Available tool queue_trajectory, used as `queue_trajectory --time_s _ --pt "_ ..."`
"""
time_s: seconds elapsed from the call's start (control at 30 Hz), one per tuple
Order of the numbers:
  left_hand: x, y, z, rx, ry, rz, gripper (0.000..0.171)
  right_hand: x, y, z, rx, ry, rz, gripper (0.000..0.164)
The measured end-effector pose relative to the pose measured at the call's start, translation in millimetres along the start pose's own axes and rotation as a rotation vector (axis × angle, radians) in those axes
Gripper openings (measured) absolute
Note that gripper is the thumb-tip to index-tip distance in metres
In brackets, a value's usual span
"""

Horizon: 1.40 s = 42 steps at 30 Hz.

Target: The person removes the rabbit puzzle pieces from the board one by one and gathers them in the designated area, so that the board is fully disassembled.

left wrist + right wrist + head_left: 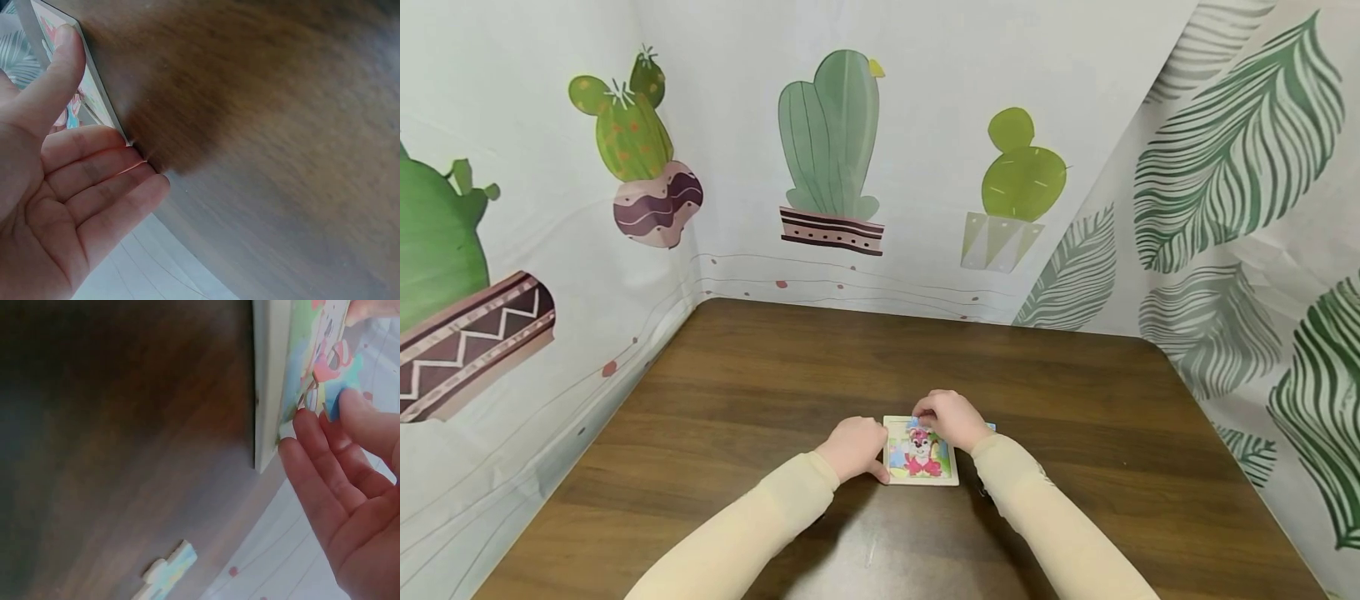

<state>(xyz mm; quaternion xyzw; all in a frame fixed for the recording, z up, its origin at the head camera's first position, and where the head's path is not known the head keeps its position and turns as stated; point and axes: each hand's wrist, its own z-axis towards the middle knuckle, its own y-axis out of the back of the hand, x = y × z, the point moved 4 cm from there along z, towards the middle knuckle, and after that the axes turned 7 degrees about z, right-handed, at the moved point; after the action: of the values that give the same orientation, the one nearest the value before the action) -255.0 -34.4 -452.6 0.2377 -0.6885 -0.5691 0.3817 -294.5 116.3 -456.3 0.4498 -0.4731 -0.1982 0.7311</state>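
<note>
A small jigsaw puzzle (919, 460) in a pale wooden frame lies on the table, showing a pink and white cartoon animal. Along its left side rests my left hand (853, 448), with the thumb (67, 56) against the frame and the other fingers fairly straight beside the edge. Over the far right part of the picture, my right hand (953, 419) pinches a blue and pink puzzle piece (340, 384) between thumb and fingers. That piece overlaps the picture in the right wrist view, and the hand hides most of it from the head view.
A loose puzzle piece (169, 572) lies on the brown wooden table (760, 383), to the right of the frame and partly behind the right hand in the head view. White fabric (737, 167) printed with cacti and leaves hangs around the table's far and side edges.
</note>
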Motion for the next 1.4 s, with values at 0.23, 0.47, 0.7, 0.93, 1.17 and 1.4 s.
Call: queue_trajectory --time_s 0.23,0.47,0.7,0.93,1.17,1.4 --pt "-2.4 4.7 -0.2 0.003 0.001 -0.009 0.052 -13.7 4.5 -3.1 -0.008 -0.131 0.202 0.004" --pt "-2.3 3.1 1.2 -0.014 -0.025 -0.020 0.051 -27.3 25.7 -9.1 -0.008 -0.139 0.262 0.006" --pt "-0.7 -4.9 4.7 -0.025 -0.031 -0.030 0.053 -50.9 43.4 -21.0 0.012 -0.149 0.219 0.007" --pt "-4.1 3.5 -0.2 0.002 -0.018 -0.002 0.052 -72.2 58.9 -37.7 0.062 -0.185 0.203 0.006" --pt "-2.6 0.9 -0.2 0.003 -0.017 -0.019 0.051 -87.0 76.5 -55.7 0.137 -0.243 0.188 0.006" --pt "-1.1 1.7 2.1 -0.010 -0.009 -0.025 0.049 -95.1 82.1 -64.6 0.141 -0.270 0.130 0.004"
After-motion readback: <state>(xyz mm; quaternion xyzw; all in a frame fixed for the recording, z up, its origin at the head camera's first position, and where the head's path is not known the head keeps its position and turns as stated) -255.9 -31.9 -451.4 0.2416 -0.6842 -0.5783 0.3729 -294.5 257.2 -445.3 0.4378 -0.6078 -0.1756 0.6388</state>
